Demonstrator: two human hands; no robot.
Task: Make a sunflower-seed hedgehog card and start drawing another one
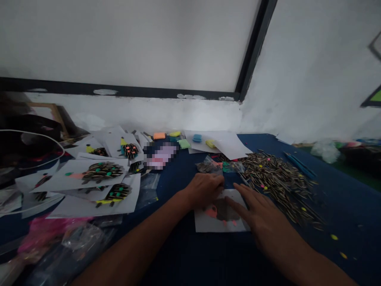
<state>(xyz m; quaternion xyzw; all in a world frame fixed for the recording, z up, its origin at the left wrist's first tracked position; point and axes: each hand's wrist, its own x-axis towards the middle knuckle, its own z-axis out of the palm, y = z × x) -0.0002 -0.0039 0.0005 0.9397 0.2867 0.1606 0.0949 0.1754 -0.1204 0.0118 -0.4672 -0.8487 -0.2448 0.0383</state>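
Observation:
A small white sheet of paper [204,226] lies on the dark blue tablecloth in front of me. On it is a flat grey-brown clay shape [228,209] with pink clay pieces [212,211] along its left and lower sides. My left hand [205,190] is at the sheet's upper left, fingers curled down and pressed together; whatever they hold is hidden. Over the sheet's right part, my right hand [258,208] has its fingers stretched and apart, fingertips near the clay shape. Just beyond my left hand lies a lump of grey clay [204,167] in clear plastic.
Striped sunflower seeds [276,178] are heaped at the right, with a blue tool [300,165] behind. Papers with seed-covered clay animals [104,172] overlap at the left. Coloured clay blocks [159,136] and white sheets [232,147] lie at the back. Plastic bags [83,238] sit front left.

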